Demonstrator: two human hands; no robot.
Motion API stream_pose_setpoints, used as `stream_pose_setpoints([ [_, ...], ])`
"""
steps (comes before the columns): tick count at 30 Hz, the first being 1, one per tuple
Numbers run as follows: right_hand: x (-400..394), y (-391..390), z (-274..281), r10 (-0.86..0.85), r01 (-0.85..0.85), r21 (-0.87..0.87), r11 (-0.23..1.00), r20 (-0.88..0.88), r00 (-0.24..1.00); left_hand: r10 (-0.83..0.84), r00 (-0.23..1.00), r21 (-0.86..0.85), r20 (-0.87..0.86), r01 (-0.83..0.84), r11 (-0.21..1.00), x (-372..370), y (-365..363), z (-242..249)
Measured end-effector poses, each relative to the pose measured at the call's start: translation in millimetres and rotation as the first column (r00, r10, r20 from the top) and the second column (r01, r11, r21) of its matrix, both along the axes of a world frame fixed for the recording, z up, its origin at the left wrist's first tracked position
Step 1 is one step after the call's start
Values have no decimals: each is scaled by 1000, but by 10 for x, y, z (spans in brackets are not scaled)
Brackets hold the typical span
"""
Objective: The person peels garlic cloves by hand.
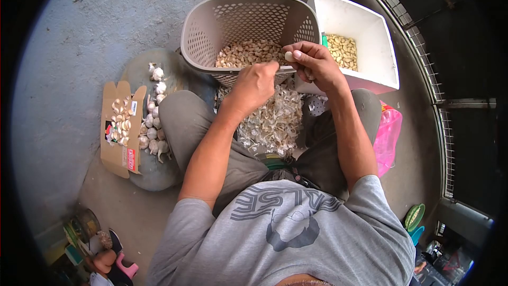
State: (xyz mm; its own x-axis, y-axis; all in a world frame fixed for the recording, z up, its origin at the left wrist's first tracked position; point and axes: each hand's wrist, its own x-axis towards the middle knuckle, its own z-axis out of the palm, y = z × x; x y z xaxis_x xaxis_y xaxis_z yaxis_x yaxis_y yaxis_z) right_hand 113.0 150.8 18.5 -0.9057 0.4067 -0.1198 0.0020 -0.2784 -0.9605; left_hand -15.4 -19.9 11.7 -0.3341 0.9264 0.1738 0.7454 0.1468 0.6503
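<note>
My right hand pinches a pale peeled garlic clove between thumb and fingers, with something whitish tucked lower in the palm. Close by on the left, my left hand is closed, knuckles up, its fingertips near the clove; I cannot tell what it grips. Both hands are over the front rim of a perforated taupe basket, which contains many unpeeled garlic cloves. Directly behind my right hand, a white foam box holds peeled cloves. Papery garlic skins are heaped between my legs, below the hands.
To the left, whole garlic bulbs and an opened cardboard box with cloves rest on a rounded grey surface. A pink plastic bag lies by my right knee. Another person's leg shows at lower left.
</note>
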Motion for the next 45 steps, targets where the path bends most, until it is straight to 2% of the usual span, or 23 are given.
stream_pose_setpoints([
  [2,-6,20,-38,17,-29,170,985,71,997,78,996,213,44,-86,973,60,31,47],
  [3,-4,16,-36,43,-55,139,989,87,995,112,991,314,73,-130,940,83,41,57],
  [5,-1,-40,-30,97,-106,74,992,117,988,48,998,354,34,-56,934,46,59,8],
  [6,-38,-119,-58,37,-45,122,991,64,997,16,1000,372,12,-19,928,32,67,-13],
  [9,-50,-120,-24,35,-50,145,988,106,994,-9,991,331,136,-37,943,49,69,-29],
  [12,-33,-143,60,-15,-27,220,975,187,982,22,938,263,346,-119,957,68,86,35],
  [15,-75,-148,-33,-133,80,406,910,104,986,59,886,177,460,-157,972,37,110,-58],
  [18,-58,-165,-16,8,-25,376,926,46,999,40,889,128,455,-110,986,25,114,-83],
  [21,-37,-154,-17,-14,-15,357,934,78,997,48,941,99,334,-86,991,13,108,-151],
  [24,8,-20,-12,88,-109,242,964,95,992,13,914,57,406,-40,998,11,91,-78],
  [27,49,49,71,170,-199,188,962,161,972,34,763,-44,645,-7,999,21,46,93],
  [30,26,-20,55,145,-150,134,979,52,988,-56,590,69,805,0,998,-39,39,52],
  [33,-6,-72,43,150,-151,191,970,16,989,-42,605,66,795,-18,998,-53,59,3],
  [36,-14,-114,77,98,-114,254,961,74,992,40,681,25,731,-85,996,-27,76,-2],
  [39,-22,-130,110,36,-78,283,956,151,988,119,907,148,404,-193,970,38,78,19],
  [45,-45,-138,37,49,-81,289,954,115,992,87,982,377,168,-146,915,29,104,58],
])
